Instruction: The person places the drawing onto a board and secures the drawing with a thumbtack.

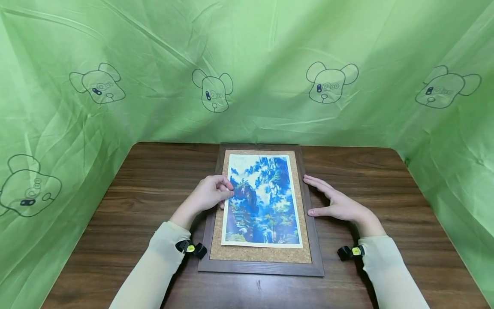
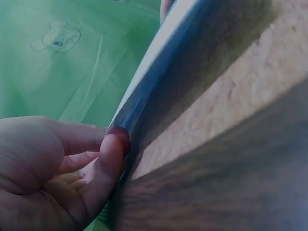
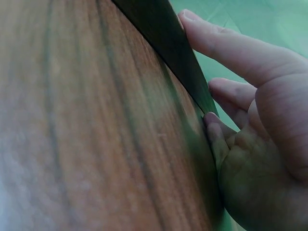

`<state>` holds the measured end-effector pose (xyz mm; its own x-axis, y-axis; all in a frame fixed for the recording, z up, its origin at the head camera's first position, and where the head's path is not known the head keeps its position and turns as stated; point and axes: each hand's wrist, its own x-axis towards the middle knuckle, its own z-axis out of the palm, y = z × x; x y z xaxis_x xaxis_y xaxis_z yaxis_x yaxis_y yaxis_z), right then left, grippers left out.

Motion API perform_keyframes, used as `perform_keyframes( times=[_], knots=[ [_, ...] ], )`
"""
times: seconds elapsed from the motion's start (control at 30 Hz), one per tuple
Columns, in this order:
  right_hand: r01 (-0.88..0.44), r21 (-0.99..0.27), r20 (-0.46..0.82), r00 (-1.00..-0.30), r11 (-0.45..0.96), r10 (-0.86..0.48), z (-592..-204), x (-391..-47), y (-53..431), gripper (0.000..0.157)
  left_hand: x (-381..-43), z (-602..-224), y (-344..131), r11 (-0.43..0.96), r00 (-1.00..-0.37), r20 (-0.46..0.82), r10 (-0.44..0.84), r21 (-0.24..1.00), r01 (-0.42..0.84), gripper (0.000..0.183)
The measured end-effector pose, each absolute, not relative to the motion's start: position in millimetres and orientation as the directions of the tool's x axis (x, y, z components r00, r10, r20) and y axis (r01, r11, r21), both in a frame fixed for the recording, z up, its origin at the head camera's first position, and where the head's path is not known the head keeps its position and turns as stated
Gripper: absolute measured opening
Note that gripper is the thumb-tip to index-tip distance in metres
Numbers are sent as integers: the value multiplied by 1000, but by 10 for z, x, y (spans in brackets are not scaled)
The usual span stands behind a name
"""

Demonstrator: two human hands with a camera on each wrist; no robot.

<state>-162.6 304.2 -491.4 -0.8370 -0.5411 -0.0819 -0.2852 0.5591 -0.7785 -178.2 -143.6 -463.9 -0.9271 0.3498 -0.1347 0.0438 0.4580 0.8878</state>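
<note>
A blue landscape print [image 1: 266, 201] with a white border lies over a cork board [image 1: 266, 254] set in a dark wooden frame [image 1: 262, 268]. Thumb and finger of my left hand [image 1: 211, 193] pinch the print's left edge. In the left wrist view, that pinched edge stands raised above the cork [image 2: 236, 96], with shadow under it. My right hand [image 1: 341, 208] is at the frame's right side, thumb and fingers spread and fairly straight, fingertips right at its outer edge. The right wrist view shows the frame's dark side [image 3: 178, 53] beside the thumb.
The frame lies flat on a brown wood-grain table [image 1: 150, 189], its far end near the table's back edge. Green cloth [image 1: 262, 86] printed with bear heads surrounds the table at the back and both sides. Each wrist wears a small black camera [image 1: 200, 250].
</note>
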Motion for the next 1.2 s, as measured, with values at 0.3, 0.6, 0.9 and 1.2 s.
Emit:
perform_keyframes(
  times=[0.3, 0.6, 0.9, 1.2],
  knots=[
    [-290, -784, -74, -833, 548, -548, -4938, -1643, 3050, 103, -1791, -4619, -1448, 486, -906, -146, 396, 871, 72, 5],
    [-299, -786, -69, -828, 542, -556, -4965, -1694, 3054, 103, -1808, -4631, -1439, 517, -911, -149, 386, 852, 79, 5],
    [-309, -781, -68, -822, 542, -565, -4966, -1730, 3044, 103, -1791, -4592, -1476, 546, -886, -191, 422, 834, 81, 18],
    [-316, -772, -66, -824, 552, -563, -4979, -1743, 3060, 103, -1760, -4542, -1472, 628, -870, -205, 448, 765, 143, 25]
  ],
)
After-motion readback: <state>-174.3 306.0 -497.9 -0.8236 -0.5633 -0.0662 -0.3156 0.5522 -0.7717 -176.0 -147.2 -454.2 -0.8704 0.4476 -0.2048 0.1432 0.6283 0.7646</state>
